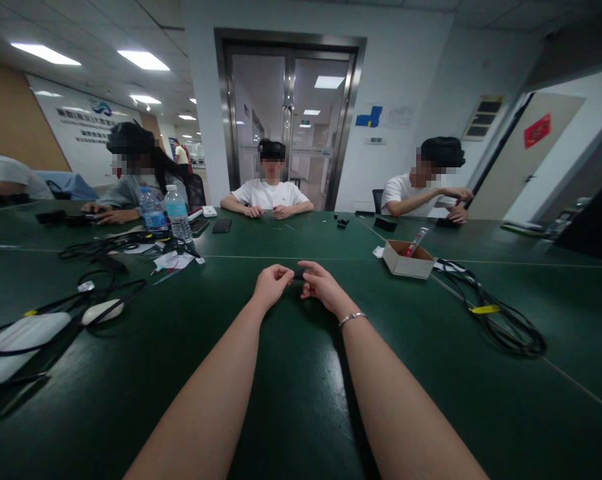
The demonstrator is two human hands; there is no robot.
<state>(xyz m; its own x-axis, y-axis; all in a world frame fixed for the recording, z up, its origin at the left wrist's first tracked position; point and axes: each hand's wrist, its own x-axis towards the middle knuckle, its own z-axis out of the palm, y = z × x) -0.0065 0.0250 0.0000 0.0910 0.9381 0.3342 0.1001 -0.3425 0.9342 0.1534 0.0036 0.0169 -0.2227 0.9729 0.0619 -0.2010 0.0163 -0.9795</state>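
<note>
At bench centre, small dark part point(297, 273) is pinched between fingertips of left hand point(271, 285) and right hand point(321, 285) | judged light, rigid, easily dropped; best gripped at its ends | beyond right: cardboard box point(407, 261), coiled cable point(501, 320) | far left: water bottles point(165, 212)

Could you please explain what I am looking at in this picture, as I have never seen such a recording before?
No machine here: the single picture comes from a camera worn on a person's head, looking forward and down. The two bare forearms are that person's own. The left hand and right hand meet over a green table, pinching a small dark object too small to identify. Nearby lie a cardboard box, a coiled black cable, two water bottles and a white mouse. Three other people sit across the table.
</note>
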